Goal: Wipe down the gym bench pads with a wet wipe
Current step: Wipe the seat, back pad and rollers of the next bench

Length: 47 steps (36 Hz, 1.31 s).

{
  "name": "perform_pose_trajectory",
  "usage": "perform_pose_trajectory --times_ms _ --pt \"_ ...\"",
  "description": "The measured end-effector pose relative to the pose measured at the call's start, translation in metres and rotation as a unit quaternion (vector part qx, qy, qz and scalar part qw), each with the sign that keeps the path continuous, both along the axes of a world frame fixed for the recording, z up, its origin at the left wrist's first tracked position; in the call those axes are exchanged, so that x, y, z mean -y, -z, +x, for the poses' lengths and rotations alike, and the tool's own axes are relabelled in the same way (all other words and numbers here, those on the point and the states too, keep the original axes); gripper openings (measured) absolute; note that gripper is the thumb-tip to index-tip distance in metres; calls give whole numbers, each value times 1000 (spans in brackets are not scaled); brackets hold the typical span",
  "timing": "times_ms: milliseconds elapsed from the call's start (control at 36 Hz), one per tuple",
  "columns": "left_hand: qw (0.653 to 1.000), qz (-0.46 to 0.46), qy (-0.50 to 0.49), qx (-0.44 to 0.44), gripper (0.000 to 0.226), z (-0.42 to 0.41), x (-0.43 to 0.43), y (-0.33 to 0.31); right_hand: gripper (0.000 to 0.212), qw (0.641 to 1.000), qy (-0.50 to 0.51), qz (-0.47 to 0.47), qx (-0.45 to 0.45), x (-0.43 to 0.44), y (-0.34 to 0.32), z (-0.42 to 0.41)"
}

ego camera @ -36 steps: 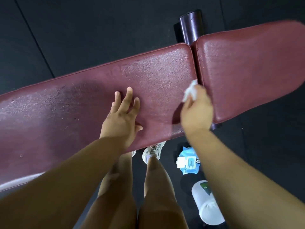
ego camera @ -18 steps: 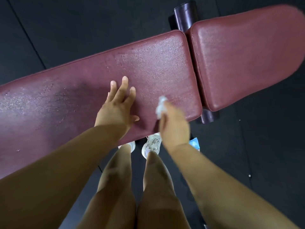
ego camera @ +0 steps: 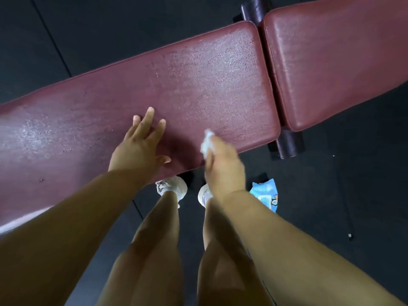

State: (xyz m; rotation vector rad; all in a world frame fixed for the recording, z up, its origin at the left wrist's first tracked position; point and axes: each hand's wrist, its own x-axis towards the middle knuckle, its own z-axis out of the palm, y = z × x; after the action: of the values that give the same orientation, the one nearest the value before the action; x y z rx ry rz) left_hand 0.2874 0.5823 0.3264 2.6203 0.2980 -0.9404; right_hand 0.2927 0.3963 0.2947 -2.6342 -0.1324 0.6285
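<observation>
A long maroon bench pad (ego camera: 187,85) runs across the view, its surface shiny with damp streaks. A shorter maroon seat pad (ego camera: 331,62) adjoins it at the upper right, with a narrow gap between them. My left hand (ego camera: 139,144) lies flat on the long pad near its front edge, fingers straight. My right hand (ego camera: 223,164) grips a crumpled white wet wipe (ego camera: 206,143) and holds it against the long pad's front edge, right of my left hand.
A blue wet-wipe pack (ego camera: 266,193) lies on the dark rubber floor by my right forearm. Dark frame rollers show behind the pad gap (ego camera: 251,9) and under it (ego camera: 287,144). My legs and white shoes (ego camera: 172,187) stand close to the bench.
My right hand has swept the wipe leftward from the gap between the pads to the long pad's front edge. My left hand stays flat on the pad.
</observation>
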Motion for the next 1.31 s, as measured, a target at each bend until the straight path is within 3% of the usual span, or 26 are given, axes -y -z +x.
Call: perform_pose_trajectory --times_ms 56,139,222,306,389,500,583,639,667,722,806,861,917,972,1028,1083,1139,1222,1278,1306 --pt "1000 8 12 -4 83 3 -3 -1 40 983 -176 9 -54 -14 -6 -10" --pt "1000 6 26 -7 82 3 -7 -1 45 973 -229 0 39 1 -7 4" --pt "999 -3 41 8 80 1 -13 0 42 996 -41 -38 76 28 -1 37" --pt "999 -20 46 13 73 2 -23 0 36 979 189 -42 68 23 -3 48" --pt "999 -24 17 20 68 3 -37 -1 43 967 246 -18 66 -20 -3 23" --pt "999 -2 15 31 74 -1 -62 1 41 998 -53 4 15 -77 1 -36" --pt "999 -6 35 27 74 -4 -80 2 41 970 -238 46 6 -73 -2 -37" --pt "998 -11 52 31 74 -6 -85 1 44 959 -277 -8 62 -54 6 -12" --pt "998 -12 55 31 75 -7 -86 1 44 966 -242 -42 75 -43 8 9" --pt "998 -7 63 25 74 -8 -85 2 40 992 -69 -77 75 -22 10 51" --pt "998 -14 59 28 75 -9 -83 2 35 969 204 -87 109 -20 1 85" --pt "998 -27 45 33 76 -9 -83 2 36 959 245 -84 112 -41 1 79" --pt "998 -37 39 37 76 -8 -85 2 41 984 127 -51 110 -72 -1 55" --pt "997 -45 44 45 75 -7 -89 3 46 993 -95 -12 70 -96 -3 25" --pt "996 -42 57 57 76 -6 -95 4 51 955 -293 13 36 -102 -5 10" --pt "995 -22 66 71 78 -5 -103 4 56 929 -359 17 93 -91 2 21" --pt "996 -1 56 76 80 -3 -111 3 51 951 -281 -22 125 -75 7 52" --pt "998 -4 17 61 86 0 -120 3 37 989 13 -64 135 -52 3 106" --pt "999 -12 8 48 88 0 -121 6 33 973 177 -52 141 -49 0 125" --pt "999 -15 9 44 88 1 -120 7 32 966 204 -54 152 -53 2 126"
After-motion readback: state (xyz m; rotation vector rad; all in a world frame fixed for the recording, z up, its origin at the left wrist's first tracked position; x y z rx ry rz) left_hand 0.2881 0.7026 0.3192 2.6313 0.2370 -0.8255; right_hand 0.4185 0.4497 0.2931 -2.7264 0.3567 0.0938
